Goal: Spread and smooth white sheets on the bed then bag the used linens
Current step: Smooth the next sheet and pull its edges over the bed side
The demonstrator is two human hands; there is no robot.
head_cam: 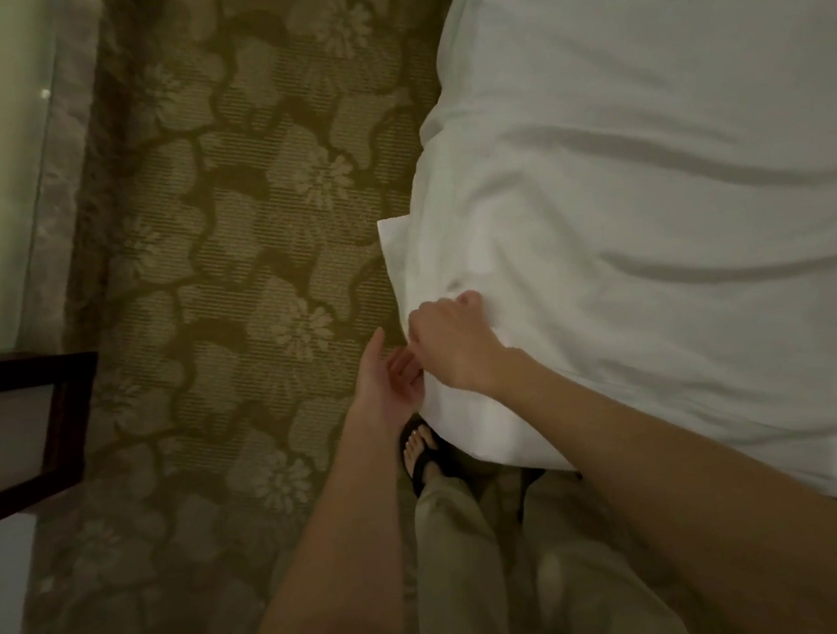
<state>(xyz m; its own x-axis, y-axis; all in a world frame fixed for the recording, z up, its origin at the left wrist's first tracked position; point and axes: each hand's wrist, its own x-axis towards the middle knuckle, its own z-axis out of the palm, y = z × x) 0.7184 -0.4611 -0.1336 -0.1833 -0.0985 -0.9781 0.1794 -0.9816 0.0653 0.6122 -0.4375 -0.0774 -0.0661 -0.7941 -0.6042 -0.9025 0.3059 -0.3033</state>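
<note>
- White sheet [654, 219]: one, of soft matte cloth, covering the bed from its left edge to the right of the view; several long shallow creases run across its top, and its side hangs down over the left edge toward the floor.
- Folded flap of the sheet [394, 252]: a squared corner jutting out from the bed's left edge, above the hands.
- Right hand [453, 346]: knuckles up at the bed's left edge, fingers curled together and clamped on a bunched fold of the sheet.
- Left hand [386, 377]: just beside the right and below it, palm turned toward the hanging cloth; fingers loosely bent, their tips at the sheet's edge. Whether they pinch it cannot be told.
- Carpet [245, 262]: olive-tan pile with a ribbed weave and a repeating pattern of pale flowers.
- Sandal [423, 453]: one plainly visible, black, strapped, on a foot under the left hand.
- Dark wooden furniture [63, 421]: one angular frame at the view's left edge.
</note>
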